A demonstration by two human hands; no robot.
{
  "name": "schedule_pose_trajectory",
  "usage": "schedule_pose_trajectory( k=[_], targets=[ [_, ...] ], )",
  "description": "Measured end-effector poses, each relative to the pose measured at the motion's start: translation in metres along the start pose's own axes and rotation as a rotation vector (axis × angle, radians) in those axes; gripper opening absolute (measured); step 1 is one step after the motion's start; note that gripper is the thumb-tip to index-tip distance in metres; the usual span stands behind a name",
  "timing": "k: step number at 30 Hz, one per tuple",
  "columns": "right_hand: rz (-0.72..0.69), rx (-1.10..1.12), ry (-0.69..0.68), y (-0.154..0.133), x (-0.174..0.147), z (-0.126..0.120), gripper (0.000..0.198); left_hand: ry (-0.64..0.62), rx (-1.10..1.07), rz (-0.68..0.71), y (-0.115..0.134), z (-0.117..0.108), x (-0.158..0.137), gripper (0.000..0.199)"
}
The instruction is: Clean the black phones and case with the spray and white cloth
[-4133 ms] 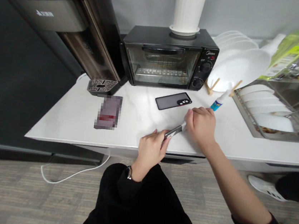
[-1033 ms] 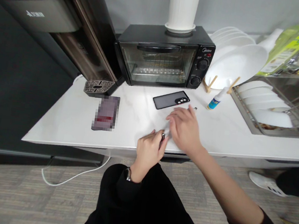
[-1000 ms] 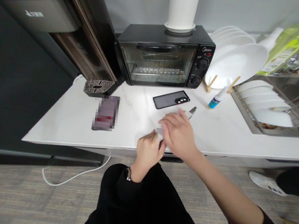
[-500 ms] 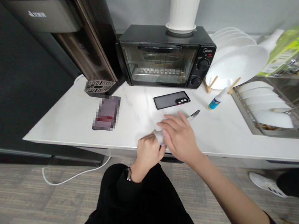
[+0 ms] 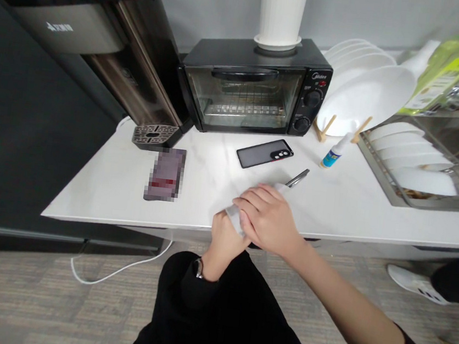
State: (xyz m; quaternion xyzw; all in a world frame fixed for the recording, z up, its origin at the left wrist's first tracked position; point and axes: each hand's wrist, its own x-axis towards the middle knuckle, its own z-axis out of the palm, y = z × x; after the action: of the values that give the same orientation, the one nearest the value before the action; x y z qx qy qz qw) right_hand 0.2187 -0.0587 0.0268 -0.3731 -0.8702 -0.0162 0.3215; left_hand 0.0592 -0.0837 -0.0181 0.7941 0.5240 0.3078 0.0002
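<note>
SLIM ITEM AND CLOTH, BETWEEN TWO HANDS

Left hand (image 5: 227, 239): clenched at the near end of the slim item (image 5: 298, 177), probably a phone; grip mostly covered. Right hand (image 5: 268, 219): closed over a white cloth (image 5: 234, 217) lying around the item, whose bare far end juts past the fingers, over the table (image 5: 93, 202).

Step, as judged: rubbing with the cloth. A further stroke would call for a firm left grip and light right pressure.

Just beyond right hand: phone case (image 5: 256, 154), flat, no lettering made out. Farther right: small bottle (image 5: 331, 159), blue label, print too small.

Up-left of left hand: purple item (image 5: 167, 173), pixelated.

Beyond both hands: oven (image 5: 238, 98), marked "Midea".

Far left: dispenser (image 5: 92, 29), pale logo, illegible.

Far right: plates (image 5: 365, 102); green bottle (image 5: 447, 78), label unreadable.
</note>
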Motion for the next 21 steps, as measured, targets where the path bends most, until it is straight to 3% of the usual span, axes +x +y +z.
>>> schedule_pose_trajectory(
  k=[2,5,7,9,13,15,19,21],
  targets=[
    [0.047,-0.026,-0.002,0.016,-0.001,-0.004,0.039,0.007,0.014,0.042,0.0,0.0,0.0,0.016],
    [0.381,-0.11,0.125,0.06,-0.002,-0.015,0.045,0.023,-0.009,0.07,0.003,-0.002,0.002,0.017],
    [0.481,-0.156,0.163,0.069,-0.001,-0.018,0.045,0.032,-0.024,0.067,0.005,-0.004,0.003,0.019],
    [0.381,-0.153,0.128,0.054,0.001,-0.017,0.041,0.043,-0.016,0.074,0.005,-0.004,0.004,0.018],
    [0.021,-0.064,-0.068,0.017,0.002,-0.011,0.039,0.057,0.018,0.099,0.003,-0.002,0.004,0.019],
    [0.067,-0.089,-0.079,0.026,0.001,-0.015,0.041,0.051,0.009,0.086,0.004,-0.003,0.004,0.019],
    [0.397,-0.191,0.067,0.065,0.002,-0.025,0.046,0.051,-0.018,0.067,0.006,-0.004,0.004,0.018],
    [0.39,-0.185,0.079,0.061,0.002,-0.024,0.045,0.056,-0.019,0.075,0.006,-0.004,0.004,0.018]
  ],
)
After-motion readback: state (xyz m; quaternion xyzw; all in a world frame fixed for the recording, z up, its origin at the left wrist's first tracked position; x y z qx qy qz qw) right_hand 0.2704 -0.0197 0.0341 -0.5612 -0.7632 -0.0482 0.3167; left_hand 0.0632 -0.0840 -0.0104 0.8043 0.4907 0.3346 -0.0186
